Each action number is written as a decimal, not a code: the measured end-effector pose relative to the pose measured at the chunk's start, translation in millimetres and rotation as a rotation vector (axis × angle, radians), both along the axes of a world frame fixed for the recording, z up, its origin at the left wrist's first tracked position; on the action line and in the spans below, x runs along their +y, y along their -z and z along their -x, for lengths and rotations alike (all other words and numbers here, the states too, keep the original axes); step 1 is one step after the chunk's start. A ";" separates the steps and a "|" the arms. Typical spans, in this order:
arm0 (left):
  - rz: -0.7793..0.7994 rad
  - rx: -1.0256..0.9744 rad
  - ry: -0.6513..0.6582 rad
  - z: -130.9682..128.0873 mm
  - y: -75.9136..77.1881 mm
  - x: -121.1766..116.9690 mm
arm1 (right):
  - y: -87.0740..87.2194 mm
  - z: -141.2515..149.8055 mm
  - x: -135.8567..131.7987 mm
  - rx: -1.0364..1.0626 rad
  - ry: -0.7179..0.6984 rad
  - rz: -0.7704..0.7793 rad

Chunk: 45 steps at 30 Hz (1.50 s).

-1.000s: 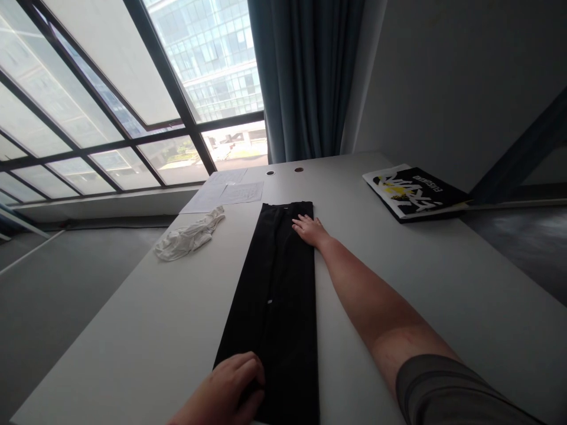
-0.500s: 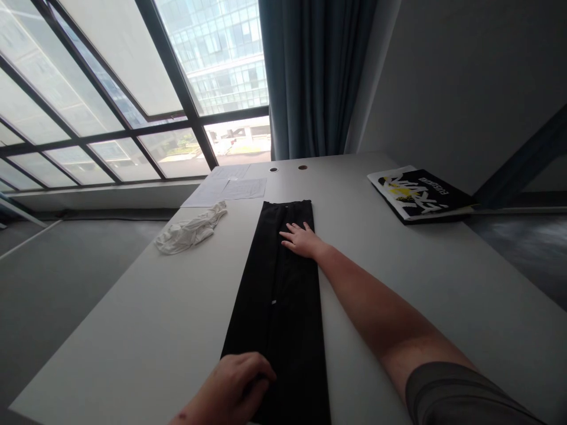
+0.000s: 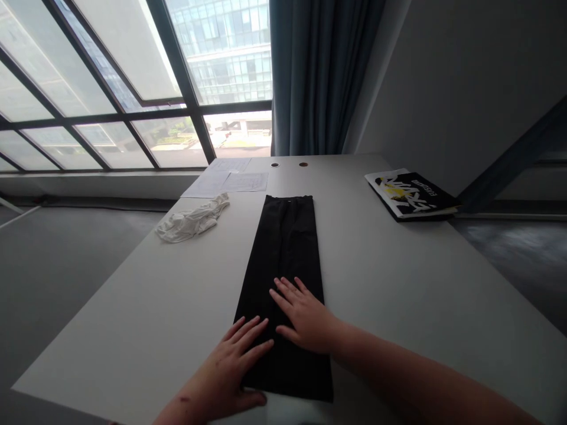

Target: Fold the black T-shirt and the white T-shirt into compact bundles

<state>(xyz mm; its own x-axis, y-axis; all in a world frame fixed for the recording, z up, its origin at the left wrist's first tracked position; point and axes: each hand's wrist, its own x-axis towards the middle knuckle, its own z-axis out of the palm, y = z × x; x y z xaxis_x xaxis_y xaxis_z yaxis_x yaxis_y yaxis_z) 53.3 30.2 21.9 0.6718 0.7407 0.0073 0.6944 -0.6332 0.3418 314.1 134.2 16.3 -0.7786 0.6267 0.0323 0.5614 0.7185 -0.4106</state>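
Smooth white table (image 3: 155, 324), long flat black cloth (image 3: 295, 248), our left hand (image 3: 228, 366) and right hand (image 3: 305, 319) over its near half, both spread wide, crumply white cloth (image 3: 192, 223) by the table's left edge

L hand (image 3: 230, 366): bare, 4 slim fingers (image 3: 253, 335) + thumb (image 3: 250, 400), rounded tips. Small oval mark (image 3: 185, 399) just behind it, approx. at wrist; fainter speck (image 3: 217, 364) on back of hand. R hand (image 3: 305, 321): bare, similar build. R forearm (image 3: 398, 360) behind it: bare, widens away from hand. Nails prob. short; dim light, hard to confirm.
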 end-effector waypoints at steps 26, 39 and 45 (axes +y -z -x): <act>-0.268 -0.021 -0.086 -20.4 17.7 -28.4 | 1.5 -21.0 -83.9 0.132 -0.194 -0.117; -0.264 0.011 -0.037 -22.7 12.0 -27.0 | -21.3 -30.4 -84.6 0.020 -0.237 0.115; -0.281 0.008 -0.046 -30.5 16.7 -29.8 | -25.9 -33.7 -82.5 0.039 -0.273 0.173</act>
<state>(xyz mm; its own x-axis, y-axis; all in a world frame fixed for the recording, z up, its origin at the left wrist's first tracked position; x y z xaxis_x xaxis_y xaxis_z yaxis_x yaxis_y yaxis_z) 83.8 0.4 5.2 0.6380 0.7404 0.2114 0.7268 -0.6698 0.1523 347.8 51.7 42.2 -0.9189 0.3939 -0.0235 0.3392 0.7583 -0.5567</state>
